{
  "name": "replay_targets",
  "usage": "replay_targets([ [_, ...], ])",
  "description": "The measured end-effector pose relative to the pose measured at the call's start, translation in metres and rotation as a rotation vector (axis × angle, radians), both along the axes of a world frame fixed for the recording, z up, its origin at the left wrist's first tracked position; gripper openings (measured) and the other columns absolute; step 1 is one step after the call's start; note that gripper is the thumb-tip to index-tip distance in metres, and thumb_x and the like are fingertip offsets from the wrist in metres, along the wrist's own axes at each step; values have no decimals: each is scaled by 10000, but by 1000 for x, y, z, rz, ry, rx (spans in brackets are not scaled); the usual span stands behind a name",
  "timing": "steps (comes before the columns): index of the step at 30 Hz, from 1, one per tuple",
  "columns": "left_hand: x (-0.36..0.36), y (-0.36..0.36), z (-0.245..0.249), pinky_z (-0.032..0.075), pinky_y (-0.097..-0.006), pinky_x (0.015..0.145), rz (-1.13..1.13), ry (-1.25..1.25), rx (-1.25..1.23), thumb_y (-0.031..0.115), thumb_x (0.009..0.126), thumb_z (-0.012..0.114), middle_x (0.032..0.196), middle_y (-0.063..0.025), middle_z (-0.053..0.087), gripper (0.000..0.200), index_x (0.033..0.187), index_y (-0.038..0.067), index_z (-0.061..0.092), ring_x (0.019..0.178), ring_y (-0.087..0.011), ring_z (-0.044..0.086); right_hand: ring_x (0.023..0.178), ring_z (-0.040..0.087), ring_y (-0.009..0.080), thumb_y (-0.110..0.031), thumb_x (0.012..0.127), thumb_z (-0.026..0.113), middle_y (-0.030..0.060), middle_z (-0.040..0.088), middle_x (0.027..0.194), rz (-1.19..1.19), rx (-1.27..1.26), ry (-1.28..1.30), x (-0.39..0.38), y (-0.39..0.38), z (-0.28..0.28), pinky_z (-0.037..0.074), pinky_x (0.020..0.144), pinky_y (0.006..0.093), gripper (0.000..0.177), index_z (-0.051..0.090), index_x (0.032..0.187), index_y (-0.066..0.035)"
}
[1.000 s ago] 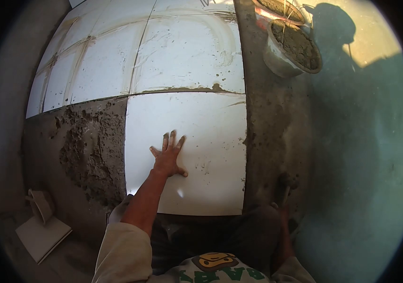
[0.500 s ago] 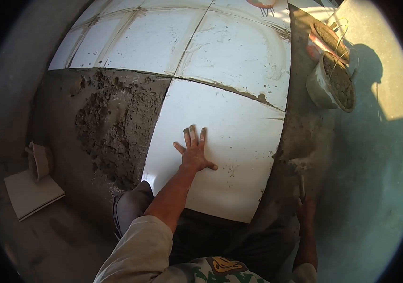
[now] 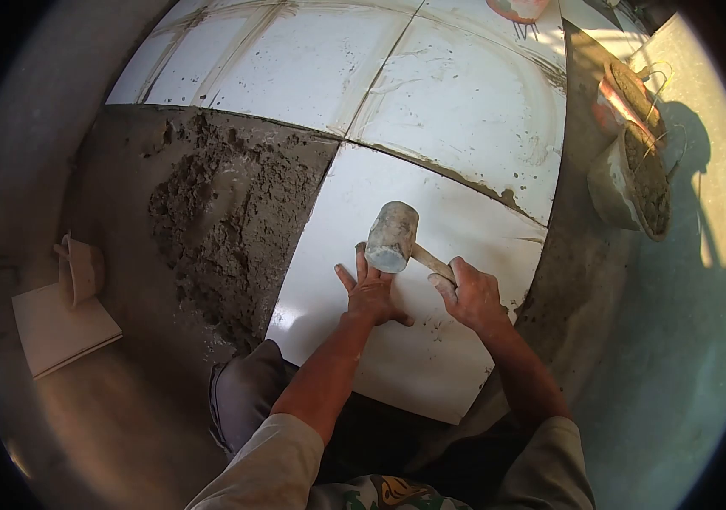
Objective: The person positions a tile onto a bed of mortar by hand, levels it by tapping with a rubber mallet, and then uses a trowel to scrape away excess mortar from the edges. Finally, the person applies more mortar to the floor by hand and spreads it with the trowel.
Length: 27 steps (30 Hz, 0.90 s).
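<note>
My left hand (image 3: 371, 297) lies flat with spread fingers on a large white floor tile (image 3: 439, 357). A rubber mallet (image 3: 394, 235) is held by its wooden handle in my right hand (image 3: 475, 297), fingers wrapped round the grip. Its grey, mortar-smeared head is above the tile and overlaps some of my left fingertips in this view. Along its far edge the tile borders a row of laid white tiles (image 3: 465, 93), with a dark joint between them. Rough wet mortar (image 3: 227, 212) spreads beside the tile's left edge.
To the right stand a mortar-filled bucket (image 3: 626, 187) and a reddish bucket (image 3: 626, 102) behind it. On the left, a small bucket (image 3: 82, 270) rests on a short stack of tiles (image 3: 61, 331). A reddish round object (image 3: 517, 8) shows at the top edge.
My right hand has lifted the mallet from the floor at the right and brought it over the tile. My left hand stays on the tile. The view has shifted slightly.
</note>
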<state>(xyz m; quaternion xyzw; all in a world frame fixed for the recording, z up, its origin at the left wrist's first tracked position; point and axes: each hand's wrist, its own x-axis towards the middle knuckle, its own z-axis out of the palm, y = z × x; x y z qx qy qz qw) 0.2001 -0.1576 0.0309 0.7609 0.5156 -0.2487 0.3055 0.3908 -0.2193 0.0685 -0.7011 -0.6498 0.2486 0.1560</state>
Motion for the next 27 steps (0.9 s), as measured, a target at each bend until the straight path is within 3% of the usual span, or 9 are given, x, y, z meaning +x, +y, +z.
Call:
replay_targets([
  [5, 1, 4, 8, -67, -700, 1072, 10, -66, 92, 633, 406, 854, 1596, -171, -33, 1484, 1545, 199, 7, 1460, -366, -121, 684, 640, 367, -422, 913, 592, 169, 621, 706, -65, -56, -189, 0, 30, -34, 503, 628, 461, 410, 513, 880, -21],
  [11, 0, 2, 10, -57, -669, 1097, 11, -42, 32, 612, 411, 865, 1597, -167, -30, 1469, 1545, 235, 11, 1465, -362, -92, 666, 641, 348, -415, 901, 612, 167, 624, 709, -61, 1, -49, -18, 12, -14, 498, 598, 448, 400, 529, 886, -24],
  [14, -2, 3, 4, -58, -678, 1091, 7, -25, -28, 617, 409, 861, 1596, -161, -68, 1457, 1546, 231, 36, 1464, -364, -98, 654, 639, 345, -411, 890, 627, 162, 624, 711, -20, 146, 115, -3, -7, -12, 494, 584, 448, 393, 532, 873, -30],
  [17, -4, 2, 8, -53, -686, 1087, -8, -86, 63, 624, 401, 854, 1594, -158, -94, 1448, 1546, 216, 67, 1463, -364, -108, 647, 635, 346, -424, 887, 623, 161, 628, 719, 101, 210, -35, 23, -17, -35, 493, 579, 446, 401, 531, 864, -34],
  [19, -4, 2, 13, -47, -690, 1087, -7, -132, 93, 621, 401, 855, 1582, -180, -123, 1427, 1528, 97, 154, 1451, -381, -147, 653, 634, 349, -444, 891, 608, 163, 630, 730, 18, 70, -318, 30, -15, -47, 493, 590, 449, 411, 531, 867, -41],
  [21, 1, 8, 14, -40, -690, 1087, -17, -47, 16, 613, 390, 859, 1578, -175, -154, 1431, 1527, 96, 161, 1451, -384, -148, 667, 634, 356, -462, 895, 593, 165, 629, 731, -17, 36, -271, 31, -15, -44, 488, 606, 466, 421, 532, 868, -46],
  [23, -2, 5, 10, -45, -684, 1089, -25, -44, 37, 618, 389, 857, 1579, -179, -143, 1450, 1541, 155, 107, 1451, -387, -147, 679, 633, 364, -470, 896, 588, 169, 626, 726, -32, 14, -135, 28, -28, -33, 482, 620, 484, 426, 530, 871, -48],
  [27, -4, -2, 2, -38, -693, 1088, 16, -120, 84, 612, 383, 861, 1593, -147, -115, 1481, 1544, 256, 14, 1462, -358, -121, 678, 633, 355, -482, 881, 603, 153, 628, 720, 58, -168, -109, 32, -85, -11, 479, 619, 489, 435, 530, 835, -55],
])
